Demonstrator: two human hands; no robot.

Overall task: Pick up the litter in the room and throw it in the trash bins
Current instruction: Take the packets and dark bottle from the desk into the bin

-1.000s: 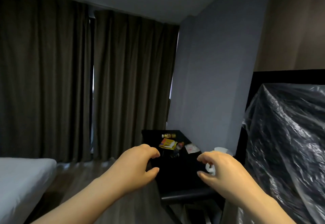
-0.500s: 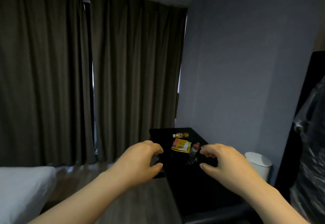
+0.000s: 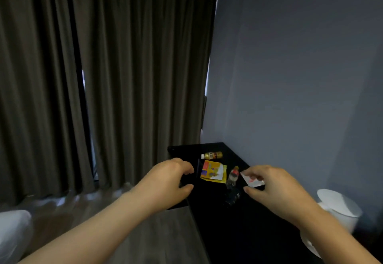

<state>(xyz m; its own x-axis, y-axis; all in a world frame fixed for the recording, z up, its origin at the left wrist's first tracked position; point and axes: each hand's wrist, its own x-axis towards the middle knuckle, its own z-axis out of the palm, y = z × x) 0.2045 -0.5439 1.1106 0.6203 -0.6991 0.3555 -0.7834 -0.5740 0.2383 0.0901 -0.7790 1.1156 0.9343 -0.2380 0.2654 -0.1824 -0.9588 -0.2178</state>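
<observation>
1. Four pieces of litter lie on the black surface (image 3: 248,232) by the wall. A small gold bottle (image 3: 211,155) lies on its side farthest off, with a yellow packet (image 3: 213,172) just before it. A cola bottle (image 3: 233,177) is beside the packet and a white wrapper (image 3: 253,181) is right of that.
2. Left hand (image 3: 167,183): fingers loosely curled, grasping nothing. It is held in the air left of the packet, apart from it.
3. Right hand (image 3: 277,191): fingers likewise curled and empty. The wrapper shows between forefinger and thumb but appears to lie on the surface beyond them; no contact evident.
4. White bin (image 3: 339,207) stands right of the surface, near the right forearm.
5. Step judged: approach, nothing collected yet. The next move calls for reaching down. The wrapper is nearest the right hand and the packet nearest the left. The flat wrapper likely needs an edge pinch.
</observation>
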